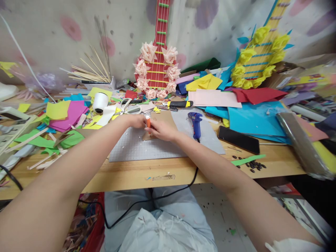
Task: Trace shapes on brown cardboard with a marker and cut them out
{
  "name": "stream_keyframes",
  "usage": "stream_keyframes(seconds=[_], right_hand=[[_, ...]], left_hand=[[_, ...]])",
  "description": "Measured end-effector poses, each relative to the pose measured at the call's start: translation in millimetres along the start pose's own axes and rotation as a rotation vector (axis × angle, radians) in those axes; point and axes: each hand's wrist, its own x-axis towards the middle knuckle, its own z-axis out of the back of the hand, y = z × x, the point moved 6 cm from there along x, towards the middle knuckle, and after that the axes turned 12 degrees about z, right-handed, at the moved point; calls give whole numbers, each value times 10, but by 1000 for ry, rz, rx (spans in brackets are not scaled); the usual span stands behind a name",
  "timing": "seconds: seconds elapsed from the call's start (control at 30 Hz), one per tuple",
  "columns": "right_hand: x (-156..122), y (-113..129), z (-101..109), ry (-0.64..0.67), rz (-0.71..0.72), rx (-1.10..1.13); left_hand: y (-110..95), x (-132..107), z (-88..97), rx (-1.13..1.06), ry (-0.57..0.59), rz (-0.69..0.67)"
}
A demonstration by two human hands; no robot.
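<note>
Both my hands meet at the middle of the grey cutting mat (136,147). My left hand (136,121) and my right hand (162,130) are closed round a small orange tool (148,123), which looks like a utility knife. The tool stands over a brown cardboard piece (164,118) lying on the mat. My right hand rests on that cardboard. The tool's tip is hidden between my fingers.
A blue glue gun (195,123) lies right of my hands, its black cord trailing off the table edge. Scissors (128,106), a white tape roll (100,102), a black phone (238,139), coloured paper sheets (256,119) and two paper guitars (156,59) crowd the table.
</note>
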Motion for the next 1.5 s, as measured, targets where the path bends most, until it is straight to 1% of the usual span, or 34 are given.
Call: stream_keyframes(seconds=[0.07, 0.13, 0.2, 0.27, 0.37, 0.47, 0.57, 0.67, 0.77, 0.9, 1.0, 1.13, 1.3, 1.4, 1.5], right_hand=[[-22, -62, 23, -72, -43, 68], [-65, -170, 45, -178, -127, 162], [-116, -269, 41, -257, -198, 243], [-149, -311, 19, -280, -209, 275], [-161, -273, -4, -238, -157, 226], [-154, -190, 6, -194, -98, 143], [-140, -112, 13, -160, -46, 111], [-129, -73, -1, -132, -28, 107], [-124, -54, -19, -112, -14, 88], [-118, -6, -32, -80, 39, 54], [-116, 41, -33, -45, 66, 32], [-130, 94, -24, 22, 74, -8], [-191, 96, 3, 89, 54, -21], [-247, 79, 36, 92, 43, -19], [-317, 51, 108, 65, 21, -23]], left_hand=[[17, -18, -10, 41, 38, 86], [27, -56, -3, 57, 40, 170], [0, -96, 8, 21, 13, 185], [-34, -122, 11, -36, -26, 155], [-24, -124, -5, -84, -84, 143], [5, -111, -33, -103, -113, 132], [10, -108, -51, -131, -112, 110], [0, -110, -53, -144, -103, 95], [0, -106, -54, -126, -108, 91], [-3, -89, -62, -102, -129, 61], [6, -68, -56, -51, -162, 80], [15, -49, -66, -13, -131, 121], [0, -81, -58, 2, -118, 121], [-46, -115, -39, 10, -128, 87], [-98, -156, -17, 5, -119, 66]])
